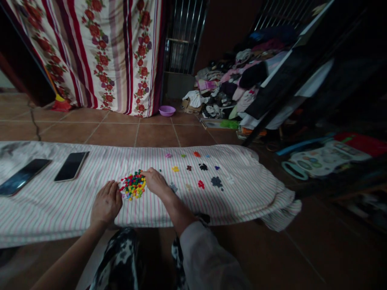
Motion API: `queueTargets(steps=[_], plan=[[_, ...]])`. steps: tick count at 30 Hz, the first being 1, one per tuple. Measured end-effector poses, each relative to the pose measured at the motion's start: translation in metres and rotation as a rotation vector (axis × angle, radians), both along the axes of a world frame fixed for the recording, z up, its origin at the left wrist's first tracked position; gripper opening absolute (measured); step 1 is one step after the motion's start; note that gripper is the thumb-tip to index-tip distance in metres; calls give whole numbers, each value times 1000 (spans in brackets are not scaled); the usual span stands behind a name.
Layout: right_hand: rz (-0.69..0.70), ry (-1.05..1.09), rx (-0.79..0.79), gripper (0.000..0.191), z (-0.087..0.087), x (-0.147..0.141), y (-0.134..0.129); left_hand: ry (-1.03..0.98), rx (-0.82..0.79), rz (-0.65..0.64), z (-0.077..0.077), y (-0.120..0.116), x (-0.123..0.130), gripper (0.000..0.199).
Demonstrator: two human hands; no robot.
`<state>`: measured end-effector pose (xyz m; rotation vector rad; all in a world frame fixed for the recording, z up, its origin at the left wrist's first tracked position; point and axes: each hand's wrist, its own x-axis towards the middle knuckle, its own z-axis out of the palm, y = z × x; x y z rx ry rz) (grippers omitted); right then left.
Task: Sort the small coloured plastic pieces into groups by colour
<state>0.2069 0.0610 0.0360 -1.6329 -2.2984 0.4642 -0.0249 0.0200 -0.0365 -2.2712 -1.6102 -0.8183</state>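
Note:
A mixed pile of small colourful pieces (134, 186) lies on the striped cloth (90, 201). At its left edge my left hand (106, 202) rests flat, palm down, holding nothing. My right hand (155, 181) is at the pile's upper right, its fingers drawn together at the pieces; what they pinch, if anything, is too small to make out. To the right lie small single-colour groups, among them yellow pieces (175, 169), black pieces (203, 166), red pieces (201, 184), dark grey pieces (216, 182) and orange pieces (196, 154).
Two phones, one nearer the pile (71, 166) and one farther left (24, 177), lie on the cloth. Beyond the covered surface are a floral curtain (102, 52), a purple basin (167, 110) and a heap of clothes (232, 80). A toy panel (329, 159) is at the right.

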Motion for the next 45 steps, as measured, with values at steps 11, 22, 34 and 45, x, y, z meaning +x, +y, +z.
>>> queueTargets(steps=[11,22,34,45], plan=[[-39,-48,22,38,-8,-9,4,15,-5,1,3,0,-1,37],[-183,84,60,33,10,-3,4,7,-25,23,6,-1,2,39],[-374,114,116,32,-2,52,23,-36,-53,46,7,-2,5,40],[-307,41,34,35,-13,60,24,-43,-39,77,11,-5,9,38]])
